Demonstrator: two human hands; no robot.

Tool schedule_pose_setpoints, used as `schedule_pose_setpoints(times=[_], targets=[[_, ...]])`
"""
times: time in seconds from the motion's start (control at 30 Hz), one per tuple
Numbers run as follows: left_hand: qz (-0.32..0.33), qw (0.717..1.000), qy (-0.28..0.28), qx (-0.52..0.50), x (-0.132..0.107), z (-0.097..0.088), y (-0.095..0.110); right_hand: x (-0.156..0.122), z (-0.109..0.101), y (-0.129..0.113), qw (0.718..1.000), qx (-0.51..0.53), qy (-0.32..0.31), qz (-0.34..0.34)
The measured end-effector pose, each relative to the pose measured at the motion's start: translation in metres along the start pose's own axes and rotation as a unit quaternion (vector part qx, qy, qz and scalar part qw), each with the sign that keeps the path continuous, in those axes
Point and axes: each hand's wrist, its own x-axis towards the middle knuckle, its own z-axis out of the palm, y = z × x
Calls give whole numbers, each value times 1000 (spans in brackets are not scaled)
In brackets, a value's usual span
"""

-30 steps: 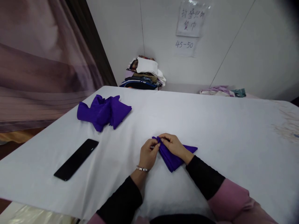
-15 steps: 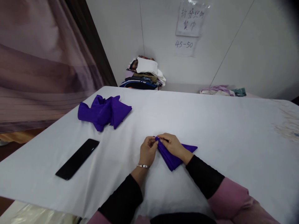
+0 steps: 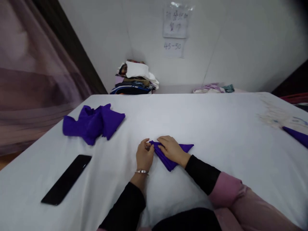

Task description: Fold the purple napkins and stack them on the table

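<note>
A purple cloth napkin, folded into a narrow pleated triangle, lies on the table in front of me. Its left tip is pinched between the thumb and fingers of my left hand, which wears a silver band at the wrist. My right hand rests across the napkin's upper side with fingers stretched out and thumb apart, hiding its middle. One pointed corner shows to the right, beyond that hand. More purple cloth sits crumpled and partly folded at the table's left.
A black flat slab lies on the white-covered table at left. Another purple folded piece enters at the right edge. Behind the table are a stack of folded clothes and a lower cloth pile. A curtain hangs at left.
The view has turned rightward, bringing another purple piece into sight. My right fingers have moved off the napkin's left tip and flattened over its body; my left hand stays at the tip.
</note>
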Motion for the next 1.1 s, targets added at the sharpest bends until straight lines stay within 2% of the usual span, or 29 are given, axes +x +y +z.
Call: schedule_pose_setpoints(times=[0.13, 0.27, 0.57, 0.8, 0.93, 1.1], targets=[[26, 999, -4, 47, 7, 0, -2, -9, -3, -7, 997, 23, 25, -74], [46, 997, -6, 69, 11, 0, -2, -21, -2, -12, 992, 34, -14, -118], [76, 984, -1, 158, 16, 3, -4, -43, -7, -15, 990, 5, -115, -87], [133, 971, -2, 200, 15, 5, -2, -74, -13, -15, 985, -21, -149, -78], [174, 966, -63, 179, 16, 5, -3, -87, -17, -14, 989, -39, -129, -57], [202, 959, -118, 162, 23, -1, -7, -87, -17, -8, 992, -44, -105, -61]])
